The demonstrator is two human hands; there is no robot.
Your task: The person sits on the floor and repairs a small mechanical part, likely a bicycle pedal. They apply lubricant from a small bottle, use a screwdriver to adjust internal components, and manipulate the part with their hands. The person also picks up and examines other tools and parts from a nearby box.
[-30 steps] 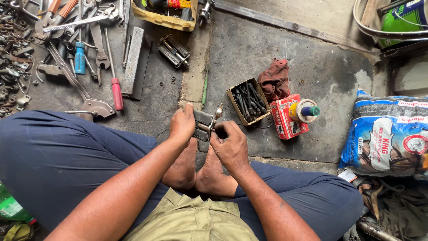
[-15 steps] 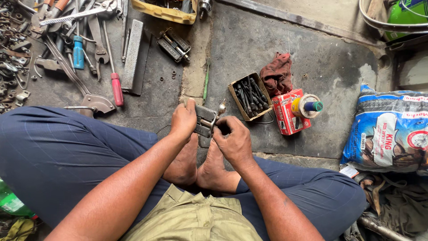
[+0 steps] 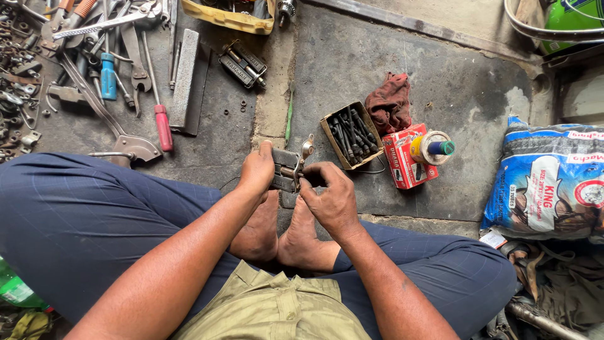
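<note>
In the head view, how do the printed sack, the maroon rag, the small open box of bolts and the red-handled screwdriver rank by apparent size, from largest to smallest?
1. Printed sack, clearly largest.
2. Small open box of bolts and maroon rag: they look about alike, so I do not rank them.
3. Red-handled screwdriver: long but thin, smallest in area.

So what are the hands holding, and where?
A bicycle pedal. The left hand grips its left end, and the right hand pinches its right side by the axle.

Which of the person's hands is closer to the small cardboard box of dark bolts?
The right hand, just below-left of the box. The left hand is farther left, beyond the pedal both hold.
</note>
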